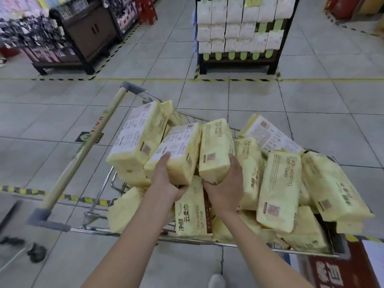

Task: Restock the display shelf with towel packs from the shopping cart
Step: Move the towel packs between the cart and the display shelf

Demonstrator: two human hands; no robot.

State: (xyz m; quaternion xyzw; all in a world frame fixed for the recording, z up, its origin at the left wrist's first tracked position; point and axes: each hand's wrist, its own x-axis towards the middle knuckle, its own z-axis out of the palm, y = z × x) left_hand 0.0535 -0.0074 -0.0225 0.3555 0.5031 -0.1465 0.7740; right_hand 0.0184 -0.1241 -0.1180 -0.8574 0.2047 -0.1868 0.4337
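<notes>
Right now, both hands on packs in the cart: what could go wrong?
1. Each hand grips only the near end of its pack; either may sag or slip.
2. The heap rises over the cart rim; pulling these two could tip neighbours out.
3. The shelf stands across the aisle, so a carry follows.

The towel packs point(278, 192) heaped in the lower middle of the frame wear soft pale-yellow plastic film, slightly crinkled, with a dull sheen and printed white label panels. The shopping cart point(97, 206) is bright, glossy metal wire; its handle bar point(83, 150) at left looks like matt beige plastic with grey end caps. The floor point(62, 100) is smooth grey tile with a faint shine. At upper right, the display shelf point(272, 65) has a dark, matt frame, wood by its look.
</notes>
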